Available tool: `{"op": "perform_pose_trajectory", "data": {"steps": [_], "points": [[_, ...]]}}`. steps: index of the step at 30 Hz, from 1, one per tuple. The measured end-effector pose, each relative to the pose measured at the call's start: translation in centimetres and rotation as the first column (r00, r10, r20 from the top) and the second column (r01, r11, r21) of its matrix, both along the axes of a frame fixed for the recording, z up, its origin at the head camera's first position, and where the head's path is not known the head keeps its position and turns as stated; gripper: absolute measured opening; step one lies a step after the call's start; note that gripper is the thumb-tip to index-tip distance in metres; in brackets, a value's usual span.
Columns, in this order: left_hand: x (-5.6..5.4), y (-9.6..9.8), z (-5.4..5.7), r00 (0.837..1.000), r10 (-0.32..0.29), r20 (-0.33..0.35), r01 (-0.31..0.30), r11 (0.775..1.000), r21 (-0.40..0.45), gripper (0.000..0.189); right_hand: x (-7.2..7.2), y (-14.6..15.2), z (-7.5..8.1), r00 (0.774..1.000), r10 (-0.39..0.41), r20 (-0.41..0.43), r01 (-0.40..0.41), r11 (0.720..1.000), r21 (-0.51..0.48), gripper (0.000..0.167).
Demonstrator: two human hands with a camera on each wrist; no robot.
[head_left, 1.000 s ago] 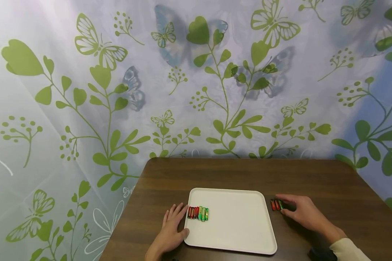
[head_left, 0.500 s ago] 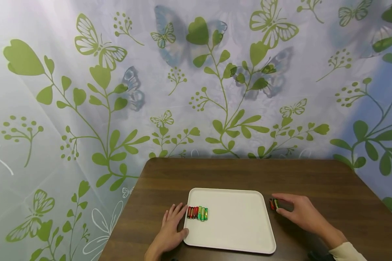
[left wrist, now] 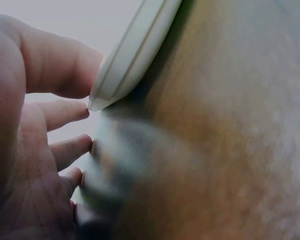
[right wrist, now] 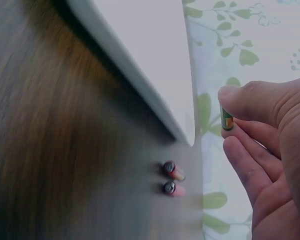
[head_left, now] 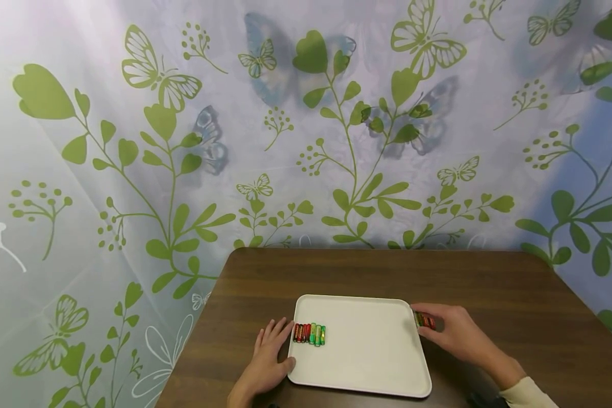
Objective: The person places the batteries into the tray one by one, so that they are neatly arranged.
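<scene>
My right hand (head_left: 456, 330) pinches a small green battery (right wrist: 227, 120) between thumb and fingertips, raised above the table at the right edge of the white tray (head_left: 367, 357). Two red batteries (right wrist: 171, 171) lie side by side on the table below it, just outside the tray. Against the tray's left rim rests my left hand (head_left: 270, 360), fingers spread and thumb touching the edge. Near its fingertips, inside the tray, several red batteries (head_left: 302, 332) and green batteries (head_left: 317, 334) form one row.
The brown wooden table (head_left: 377, 272) extends behind and to both sides of the tray. A curtain (head_left: 306, 141) with green leaves and butterflies hangs behind the table.
My right hand has picked up the green battery from beside the red ones and moved left with it to the tray's edge. The left hand stays at the left rim.
</scene>
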State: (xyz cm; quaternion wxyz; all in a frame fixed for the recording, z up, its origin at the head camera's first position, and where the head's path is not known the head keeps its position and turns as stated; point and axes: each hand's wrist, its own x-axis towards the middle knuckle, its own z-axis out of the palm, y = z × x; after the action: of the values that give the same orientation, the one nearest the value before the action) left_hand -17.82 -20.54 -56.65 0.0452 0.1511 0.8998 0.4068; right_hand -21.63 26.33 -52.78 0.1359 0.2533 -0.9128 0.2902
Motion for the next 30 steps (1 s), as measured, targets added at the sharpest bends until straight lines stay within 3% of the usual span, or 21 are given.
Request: {"op": "perform_pose_trajectory", "data": {"steps": [5,10,15,23,30], "points": [[-0.1,-0.1,-0.1,1.0,-0.001,-0.005,0.001,1.0,0.017,0.078,-0.5,-1.5,0.3,0.999,0.032,0.023,-0.031,0.999,-0.039,0.05],[-0.4,-0.2,-1.1,0.998,-0.007,-0.061,0.011,0.998,0.059,0.076,-0.7,-3.4,0.6,0.996,0.036,0.08,-0.031,0.998,-0.059,0.05],[-0.3,-0.2,-1.8,0.995,-0.006,-0.098,0.015,0.996,0.091,0.076,-1.0,-5.6,0.4,0.993,0.083,0.081,-0.075,0.993,-0.095,0.049],[-0.2,-0.1,-0.8,1.0,-0.001,-0.025,0.003,0.999,0.045,0.077,-1.5,-9.1,-0.6,0.985,0.125,0.117,-0.107,0.983,-0.148,0.046],[-0.3,0.0,-0.4,1.0,0.001,-0.006,-0.001,1.0,0.008,0.078,-1.8,-11.8,-1.5,0.983,0.137,0.122,-0.115,0.978,-0.172,0.044]]}}
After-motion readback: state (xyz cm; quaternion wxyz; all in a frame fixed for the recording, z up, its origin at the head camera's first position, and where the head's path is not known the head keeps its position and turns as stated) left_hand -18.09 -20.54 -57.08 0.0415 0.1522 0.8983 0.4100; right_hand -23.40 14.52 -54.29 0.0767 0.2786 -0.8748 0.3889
